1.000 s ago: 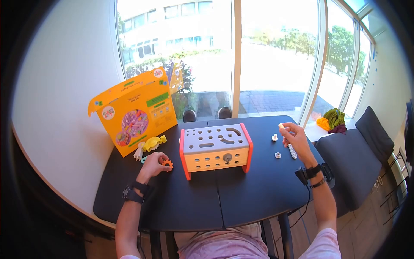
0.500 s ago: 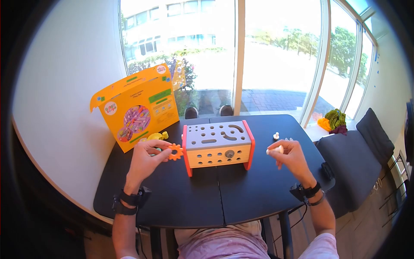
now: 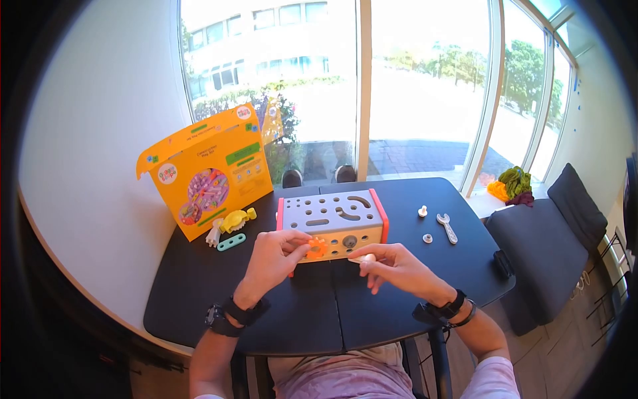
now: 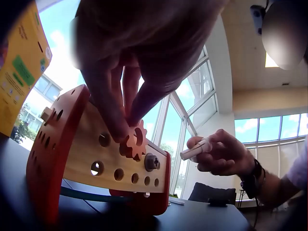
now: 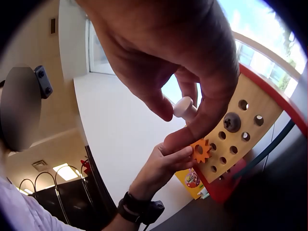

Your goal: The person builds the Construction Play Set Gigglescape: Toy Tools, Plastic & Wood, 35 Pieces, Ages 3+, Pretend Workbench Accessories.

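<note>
Two small parts up at the toy bench (image 3: 327,207) (grey slotted top, red end panels, pale wood front drilled with round holes), which stands on the black matte tabletop (image 3: 292,326). Left hand (image 3: 269,263): nearly closed, fingertips pinching an orange gear with a round centre hole (image 3: 317,249) at the bench's front face; can't tell if it touches. Right hand (image 3: 402,271): thumb and finger closed on an off-white, round-headed peg (image 4: 192,151), shank towards the bench, just apart from it. Step in hand, my read: lining up gear against the holes. Next move calls for a steady gear, centre hole square over a panel hole, and the peg straight on (smooth shank, so tilt would likely jam it). Dark grey cross-slot screw head (image 4: 152,162) sits in the bench's front, near the gear.
</note>
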A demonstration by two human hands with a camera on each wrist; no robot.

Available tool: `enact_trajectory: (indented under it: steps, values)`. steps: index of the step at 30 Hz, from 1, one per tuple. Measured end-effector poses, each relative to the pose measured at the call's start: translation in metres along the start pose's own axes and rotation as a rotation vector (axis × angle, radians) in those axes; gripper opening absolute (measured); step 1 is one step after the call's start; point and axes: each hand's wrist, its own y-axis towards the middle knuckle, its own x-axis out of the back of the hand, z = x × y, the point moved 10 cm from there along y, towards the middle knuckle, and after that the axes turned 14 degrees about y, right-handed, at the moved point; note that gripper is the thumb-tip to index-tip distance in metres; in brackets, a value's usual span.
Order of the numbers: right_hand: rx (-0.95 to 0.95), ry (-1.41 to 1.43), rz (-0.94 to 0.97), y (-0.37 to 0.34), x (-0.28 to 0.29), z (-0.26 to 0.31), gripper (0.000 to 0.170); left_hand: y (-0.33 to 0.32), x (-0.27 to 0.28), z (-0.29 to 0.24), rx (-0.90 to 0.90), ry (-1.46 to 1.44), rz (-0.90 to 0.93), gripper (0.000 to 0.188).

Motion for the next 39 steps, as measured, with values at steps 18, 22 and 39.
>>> enact_trajectory:
  steps: [18,22,39]
  values:
    - [0.496,-0.771,0.135,0.053,-0.061,0.001,0.023,0.001,-0.012,0.001,-0.073,-0.011,-0.040,0.019]
    - [0.470,-0.812,0.115,0.058,-0.060,0.003,0.023,0.001,-0.013,-0.001,-0.084,0.002,-0.040,0.019]
    - [0.508,-1.056,-0.213,0.055,-0.049,0.027,0.084,0.019,0.009,0.018,-0.211,0.320,-0.283,0.035]
